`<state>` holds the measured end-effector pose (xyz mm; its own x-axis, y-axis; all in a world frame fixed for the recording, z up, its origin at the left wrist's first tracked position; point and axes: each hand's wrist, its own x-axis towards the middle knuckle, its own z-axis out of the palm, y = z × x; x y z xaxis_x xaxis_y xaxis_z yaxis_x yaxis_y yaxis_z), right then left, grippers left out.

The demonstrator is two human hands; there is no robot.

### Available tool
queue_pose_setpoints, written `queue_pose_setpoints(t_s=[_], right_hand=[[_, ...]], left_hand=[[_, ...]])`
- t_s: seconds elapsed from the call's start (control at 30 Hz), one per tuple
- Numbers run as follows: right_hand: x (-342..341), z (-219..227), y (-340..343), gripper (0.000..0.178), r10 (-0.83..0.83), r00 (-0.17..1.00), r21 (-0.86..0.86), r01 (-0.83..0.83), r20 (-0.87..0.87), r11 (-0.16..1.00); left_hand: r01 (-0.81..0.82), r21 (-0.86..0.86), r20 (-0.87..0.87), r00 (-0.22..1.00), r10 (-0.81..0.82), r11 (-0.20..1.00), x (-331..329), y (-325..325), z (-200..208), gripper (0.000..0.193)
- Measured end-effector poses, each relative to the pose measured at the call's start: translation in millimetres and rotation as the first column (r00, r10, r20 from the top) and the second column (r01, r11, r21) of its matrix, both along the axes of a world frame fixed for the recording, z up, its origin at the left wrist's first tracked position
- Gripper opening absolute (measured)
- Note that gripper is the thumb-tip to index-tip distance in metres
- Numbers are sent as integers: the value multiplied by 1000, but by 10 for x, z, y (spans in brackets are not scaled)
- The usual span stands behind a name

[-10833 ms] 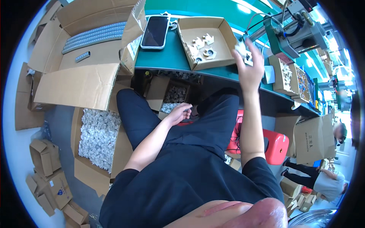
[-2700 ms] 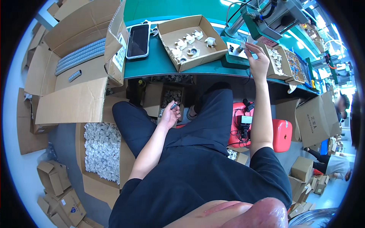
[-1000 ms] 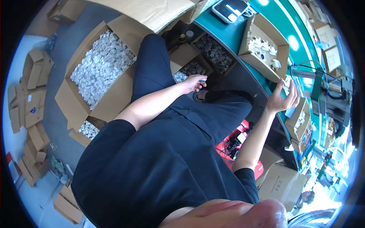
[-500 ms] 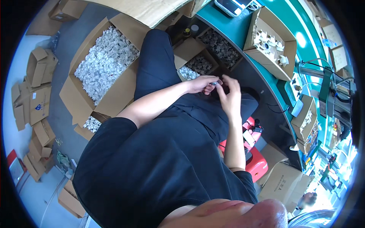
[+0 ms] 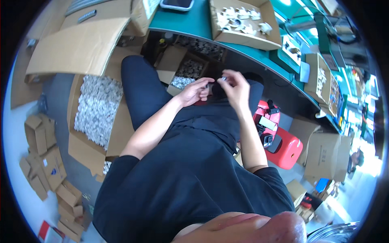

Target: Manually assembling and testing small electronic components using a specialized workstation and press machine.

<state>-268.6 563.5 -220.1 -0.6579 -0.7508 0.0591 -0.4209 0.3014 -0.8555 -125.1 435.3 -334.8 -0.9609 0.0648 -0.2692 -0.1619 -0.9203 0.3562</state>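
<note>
Over my lap, my left hand [image 5: 191, 94] is palm-up with its fingers curled around something small and greyish that I cannot make out. To its right, my right hand [image 5: 238, 91] pinches a small silvery-white piece [image 5: 224, 78] between thumb and fingertips. A short gap separates the two hands. Beyond them, under the bench, stands a small open carton [image 5: 172, 60] with white and dark little parts in it. On my left is a large open carton [image 5: 120, 125] filled with many small white parts [image 5: 97, 109].
A green workbench [image 5: 190, 20] curves along the far and right sides. On it stands an open box [image 5: 247, 42] of white bladed parts. At the upper left a cardboard flap [image 5: 73, 54] overhangs. A red case [image 5: 291, 150] sits at my right, with cartons [image 5: 320, 158] behind it.
My hands have moved apart; they were together over the lap, and the right one now holds its piece away from the left. The whole view has shifted and turned.
</note>
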Motion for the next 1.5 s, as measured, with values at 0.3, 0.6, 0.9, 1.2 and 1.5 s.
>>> queue_pose_setpoints(t_s=[0.3, 0.6, 0.9, 1.2, 1.5], right_hand=[[-1621, 1208, 363, 19, -478, 707, -366, 320, -522, 874], [-1916, 1278, 253, 23, -328, 728, -32, 388, -601, 921], [-2737, 1330, 936, 26, -621, 616, -182, 624, -485, 760], [-4229, 699, 1605, 33, -197, 614, 291, 601, -764, 744], [-4109, 912, 1528, 29, -262, 691, 468, 673, -673, 573]], left_hand=[[65, -180, 89, 995, -50, 982, -113, -37, -157, 32], [131, -274, 126, 987, -100, 953, -117, 0, -203, 31], [103, -304, 221, 975, -35, 947, -129, -39, -272, 29], [94, -326, 294, 956, 7, 941, -137, -56, -355, 27], [49, -307, 311, 949, 51, 950, -98, -107, -428, 27]])
